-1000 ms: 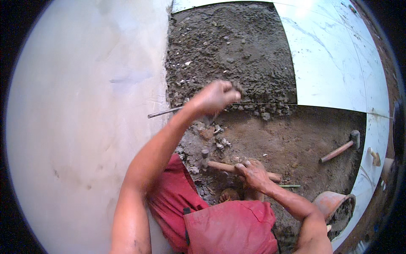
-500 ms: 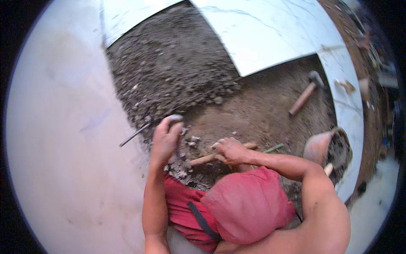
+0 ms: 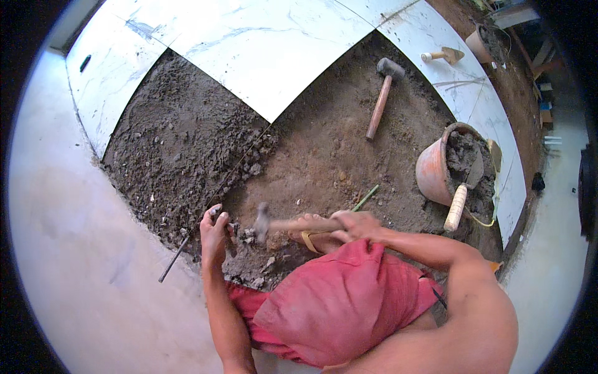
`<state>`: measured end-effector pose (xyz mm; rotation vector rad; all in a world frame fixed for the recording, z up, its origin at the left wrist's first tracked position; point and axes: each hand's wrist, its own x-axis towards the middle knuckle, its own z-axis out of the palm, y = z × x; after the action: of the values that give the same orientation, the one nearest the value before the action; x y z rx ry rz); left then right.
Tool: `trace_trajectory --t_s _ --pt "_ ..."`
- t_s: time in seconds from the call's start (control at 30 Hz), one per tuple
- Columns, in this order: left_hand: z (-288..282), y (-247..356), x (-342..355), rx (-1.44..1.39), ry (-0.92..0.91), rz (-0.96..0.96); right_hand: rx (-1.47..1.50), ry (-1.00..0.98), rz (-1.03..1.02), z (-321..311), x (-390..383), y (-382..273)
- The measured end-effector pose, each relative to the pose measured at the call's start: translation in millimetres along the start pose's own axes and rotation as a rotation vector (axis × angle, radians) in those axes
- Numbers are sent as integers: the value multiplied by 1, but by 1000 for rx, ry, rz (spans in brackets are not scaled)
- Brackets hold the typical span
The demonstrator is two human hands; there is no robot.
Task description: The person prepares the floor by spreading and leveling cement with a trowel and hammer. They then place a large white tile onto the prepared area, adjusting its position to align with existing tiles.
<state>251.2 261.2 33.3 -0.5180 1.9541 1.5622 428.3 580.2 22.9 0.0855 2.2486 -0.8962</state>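
Note:
My right hand (image 3: 355, 227) grips the wooden handle of a hammer (image 3: 289, 225), its metal head pointing toward my left hand. My left hand (image 3: 213, 234) is closed around something small and dark that I cannot make out, at the lower edge of a bed of wet mortar (image 3: 174, 131). A thin metal rod (image 3: 171, 257) lies just left of that hand, reaching onto the pale floor (image 3: 99, 237). A thin green stick (image 3: 365, 197) lies beyond my right hand. A sandalled foot (image 3: 311, 243) shows under the hammer.
A mallet (image 3: 379, 107) lies on bare dirt (image 3: 317, 156). A bucket of mortar (image 3: 428, 168) with a white-handled trowel (image 3: 456, 209) stands at right. Marble-patterned tiles (image 3: 243, 43) border the patch, one bearing a small trowel (image 3: 443, 55); another bucket (image 3: 478, 43) stands behind.
The view has swung right. My left hand has come down from over the mortar, and my right hand has lifted the hammer, its head now nearer my left hand.

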Motion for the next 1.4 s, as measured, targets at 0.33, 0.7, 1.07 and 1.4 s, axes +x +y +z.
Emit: trace_trajectory --t_s 0.33,0.7,1.07,1.4 --pt "22 -19 2 317 -180 50 -206 928 83 -113 -134 -4" --pt "30 -7 -25 735 -341 215 242 731 811 -117 -201 178" --pt "33 4 -30 664 -364 307 640 1028 495 -45 -287 102" --pt "30 -2 -27 723 -407 315 995 394 669 44 -301 23"
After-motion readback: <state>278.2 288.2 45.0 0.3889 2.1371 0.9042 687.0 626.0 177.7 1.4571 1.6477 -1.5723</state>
